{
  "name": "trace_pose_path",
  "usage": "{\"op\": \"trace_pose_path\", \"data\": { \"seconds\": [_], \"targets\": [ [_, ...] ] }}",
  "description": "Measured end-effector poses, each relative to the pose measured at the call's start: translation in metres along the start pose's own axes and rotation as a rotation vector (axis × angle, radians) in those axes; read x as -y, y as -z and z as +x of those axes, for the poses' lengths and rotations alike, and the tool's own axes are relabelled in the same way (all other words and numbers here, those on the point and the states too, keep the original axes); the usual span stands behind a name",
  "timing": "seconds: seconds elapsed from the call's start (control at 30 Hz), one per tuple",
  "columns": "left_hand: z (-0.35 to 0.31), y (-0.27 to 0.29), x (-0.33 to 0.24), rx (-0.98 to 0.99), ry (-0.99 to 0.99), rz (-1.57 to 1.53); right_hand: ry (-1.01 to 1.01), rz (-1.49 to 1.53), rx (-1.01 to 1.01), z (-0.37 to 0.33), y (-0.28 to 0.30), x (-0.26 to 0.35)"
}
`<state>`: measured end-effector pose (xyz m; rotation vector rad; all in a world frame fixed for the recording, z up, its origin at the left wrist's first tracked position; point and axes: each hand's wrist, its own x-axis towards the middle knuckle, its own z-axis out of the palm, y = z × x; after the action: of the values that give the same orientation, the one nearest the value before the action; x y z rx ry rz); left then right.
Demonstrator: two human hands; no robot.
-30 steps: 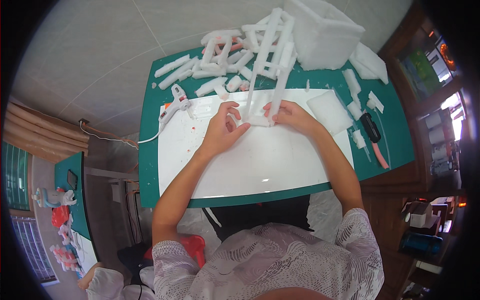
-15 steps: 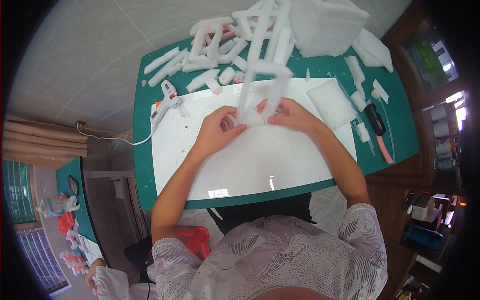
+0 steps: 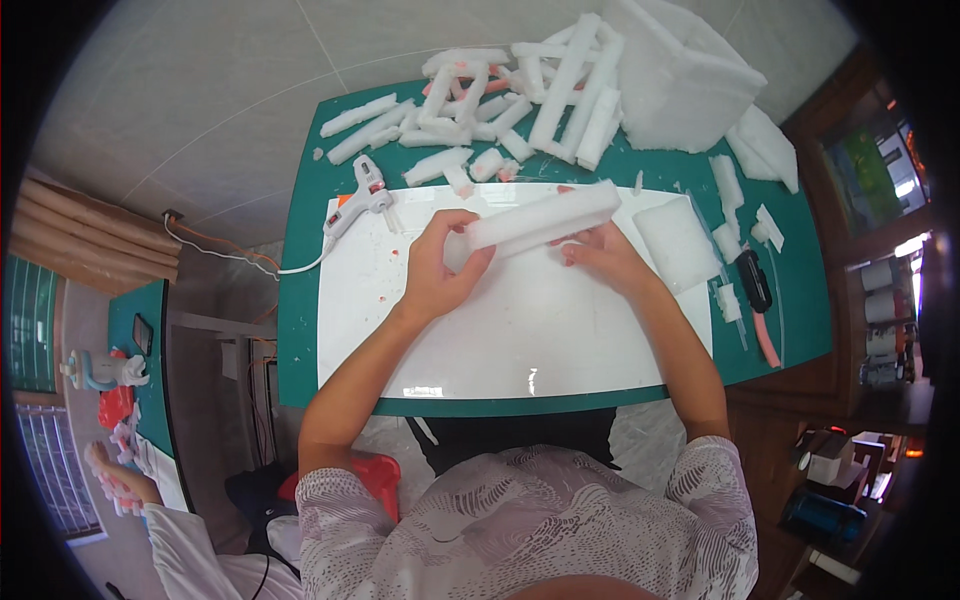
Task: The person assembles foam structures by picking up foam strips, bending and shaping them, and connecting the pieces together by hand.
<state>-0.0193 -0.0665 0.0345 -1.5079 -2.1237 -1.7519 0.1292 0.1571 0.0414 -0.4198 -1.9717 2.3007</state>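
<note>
A fuzzy white foam piece [image 3: 545,222], long side showing, slants above the white board [image 3: 530,330], right end higher in view.

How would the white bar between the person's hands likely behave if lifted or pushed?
The white bar is probably light for its size, as it looks like foam. It seems fairly stiff, showing no clear sag along its length. Its flat sides suggest it would slide rather than roll if pushed.
</note>
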Motion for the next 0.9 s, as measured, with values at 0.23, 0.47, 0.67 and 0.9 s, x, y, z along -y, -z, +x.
{"op": "trace_pose_path", "data": {
  "seconds": [0.23, 0.47, 0.67, 0.9],
  "targets": [
    [-0.006, 0.003, 0.005, -0.041, -0.312, 0.172, 0.583, -0.397, -0.271, -0.011, 0.008, 0.016],
    [0.001, -0.001, -0.016, -0.02, -0.575, 0.353, 0.871, -1.254, -0.007, -0.036, -0.092, 0.05],
    [0.0, 0.0, -0.012, -0.068, -0.66, 0.483, 0.86, -1.562, -0.078, -0.03, -0.101, 0.054],
    [-0.003, -0.009, -0.017, -0.111, -0.638, 0.39, 0.852, -1.627, -0.096, -0.035, -0.096, 0.06]
  ]
}}
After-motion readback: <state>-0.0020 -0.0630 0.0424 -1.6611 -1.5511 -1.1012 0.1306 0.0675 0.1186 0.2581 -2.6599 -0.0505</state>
